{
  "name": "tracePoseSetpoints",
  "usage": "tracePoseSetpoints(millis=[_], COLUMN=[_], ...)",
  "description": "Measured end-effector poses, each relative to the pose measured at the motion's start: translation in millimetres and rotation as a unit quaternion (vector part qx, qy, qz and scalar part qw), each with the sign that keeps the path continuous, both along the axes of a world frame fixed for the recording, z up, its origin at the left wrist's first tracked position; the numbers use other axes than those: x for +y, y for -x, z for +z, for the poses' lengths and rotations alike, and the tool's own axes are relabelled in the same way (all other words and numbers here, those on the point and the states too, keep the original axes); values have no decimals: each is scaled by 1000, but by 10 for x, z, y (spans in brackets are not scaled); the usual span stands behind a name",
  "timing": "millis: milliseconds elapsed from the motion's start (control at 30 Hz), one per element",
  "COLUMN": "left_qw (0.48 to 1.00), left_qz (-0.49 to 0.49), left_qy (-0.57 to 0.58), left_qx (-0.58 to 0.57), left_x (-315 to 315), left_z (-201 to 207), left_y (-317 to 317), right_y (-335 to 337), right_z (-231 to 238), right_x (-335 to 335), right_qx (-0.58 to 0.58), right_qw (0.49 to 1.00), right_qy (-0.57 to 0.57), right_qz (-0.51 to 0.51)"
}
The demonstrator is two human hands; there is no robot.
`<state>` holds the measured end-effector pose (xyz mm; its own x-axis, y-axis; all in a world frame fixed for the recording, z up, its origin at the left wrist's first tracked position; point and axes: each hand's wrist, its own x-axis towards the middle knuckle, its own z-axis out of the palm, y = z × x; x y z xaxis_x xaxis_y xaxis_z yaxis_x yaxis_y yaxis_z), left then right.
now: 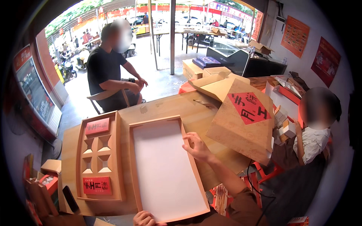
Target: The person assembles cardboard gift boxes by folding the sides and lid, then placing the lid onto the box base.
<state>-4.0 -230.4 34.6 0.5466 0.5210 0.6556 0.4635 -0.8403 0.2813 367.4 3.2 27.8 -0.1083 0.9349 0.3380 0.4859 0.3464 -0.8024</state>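
Observation:
A shallow rectangular box lid [166, 162], tan outside with a white inner face, lies open side up in front of me. My left hand [144, 218] grips its near left corner, partly cut off by the lower edge of the view. At the far part of its right rim, my right hand [197, 147] has its fingers curled over the edge. Left of the lid is a tan gift box [117, 162] with an insert of several square hollows. A pink-red packet [97, 126] sits at the insert's far end, a red packet [97, 185] at its near end.
The wooden table [151, 107] carries a large brown carton [241, 124] with a red diamond label on the right. A dark phone [70, 199] lies at the near left edge. One person [107, 71] sits beyond the table; another person [316, 139] is at the right among small boxes.

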Motion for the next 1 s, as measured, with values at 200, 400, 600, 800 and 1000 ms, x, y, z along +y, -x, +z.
tracePoseSetpoints(millis=[200,400,600,800,1000], left_qw=[999,999,1000,999,986], left_qz=[22,43,26,2,-22], left_qy=[-30,5,-1,54,167], left_qx=[-13,-7,4,5,7], left_x=[-4,56,-3,-92,266], left_z=[-80,49,-41,-21,447], left_y=[-21,-193,-136,-65,123], right_y=[194,167,217,277,449], right_z=[-151,394,417,158,616], right_x=[87,-963,-1848,-2129,-2241], right_qx=[-141,-122,-183,-213,-290], right_qw=[979,947,896,876,846], right_qy=[-146,39,55,72,97], right_qz=[-25,293,401,426,436])
